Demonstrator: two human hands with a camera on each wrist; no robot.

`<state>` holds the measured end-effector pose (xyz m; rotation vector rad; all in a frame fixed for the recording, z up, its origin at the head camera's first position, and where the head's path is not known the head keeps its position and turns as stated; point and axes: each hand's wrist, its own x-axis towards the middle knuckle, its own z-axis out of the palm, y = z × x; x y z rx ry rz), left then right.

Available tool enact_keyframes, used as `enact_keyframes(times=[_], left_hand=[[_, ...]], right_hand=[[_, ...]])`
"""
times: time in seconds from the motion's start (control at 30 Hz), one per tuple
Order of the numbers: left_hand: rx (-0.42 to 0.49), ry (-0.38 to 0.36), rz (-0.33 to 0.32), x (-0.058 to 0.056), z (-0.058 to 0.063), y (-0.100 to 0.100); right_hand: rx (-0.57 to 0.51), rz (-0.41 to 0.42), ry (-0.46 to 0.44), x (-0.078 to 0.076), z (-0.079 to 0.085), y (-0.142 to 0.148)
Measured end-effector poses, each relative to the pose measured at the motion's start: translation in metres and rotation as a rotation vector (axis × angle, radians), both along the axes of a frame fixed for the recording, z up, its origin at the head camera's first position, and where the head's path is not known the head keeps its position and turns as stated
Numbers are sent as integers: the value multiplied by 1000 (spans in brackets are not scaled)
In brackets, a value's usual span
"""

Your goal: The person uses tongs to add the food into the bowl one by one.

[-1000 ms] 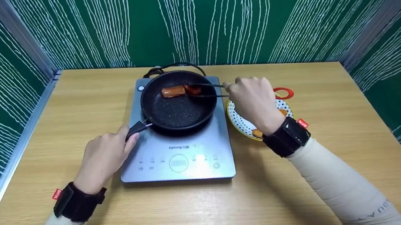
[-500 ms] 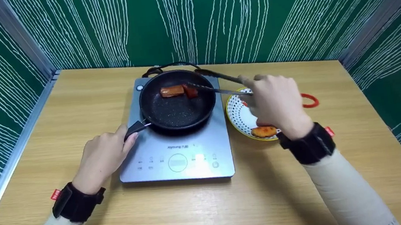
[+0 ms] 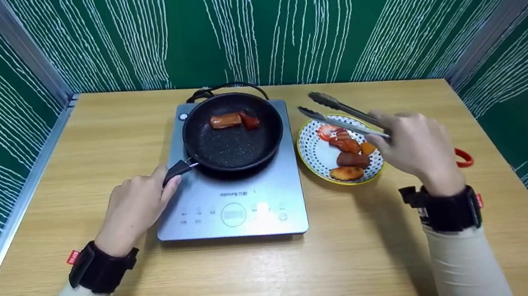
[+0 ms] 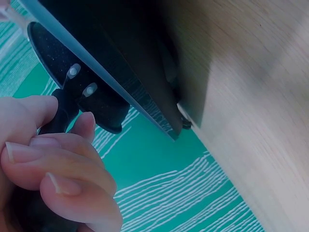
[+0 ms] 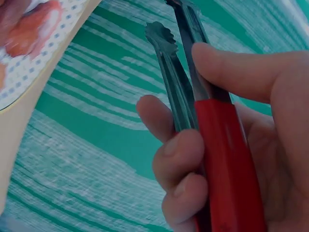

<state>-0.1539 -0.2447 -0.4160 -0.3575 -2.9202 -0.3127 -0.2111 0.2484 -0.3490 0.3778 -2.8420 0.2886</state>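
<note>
My left hand [image 3: 138,208] grips the black handle [image 3: 177,171] of a frying pan [image 3: 234,146] on an induction cooker [image 3: 233,225]. In the pan lie a brown rectangular piece of food [image 3: 225,120] and a dark red piece [image 3: 250,121], touching at their ends. In the left wrist view, the fingers [image 4: 72,164] curl round that handle. To the right, my right hand [image 3: 413,147] holds red-handled metal tongs [image 5: 227,159], their toothed tips apart with nothing between them. The tongs' arms reach over the back of a dotted plate [image 3: 311,150].
Several pieces of cooked food, among them a golden oval piece [image 3: 346,173] and a brown block [image 3: 352,159], lie on the plate right of the cooker. A black cord [image 3: 237,84] runs behind the pan. Green walls [image 3: 212,31] with white lines stand around the wooden table [image 3: 258,281].
My right hand has moved right and nearer to me, drawing the tongs out of the pan. The red piece stays in the pan. The plate's food has come into view; my left hand keeps its place.
</note>
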Motion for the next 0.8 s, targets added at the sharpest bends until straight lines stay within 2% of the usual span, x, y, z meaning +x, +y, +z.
enact_keyframes(times=[0.13,0.3,0.5,0.8], left_hand=[[2,-5,-1,-1,0,1],[-2,-5,7,1,0,1],[-13,18,2,0,-1,2],[-2,19,-6,0,-1,-1]], right_hand=[[12,-13,-51,0,-10,19],[19,-15,-148,0,-15,34],[6,-15,-268,0,-14,54],[-15,-17,-391,0,-10,85]])
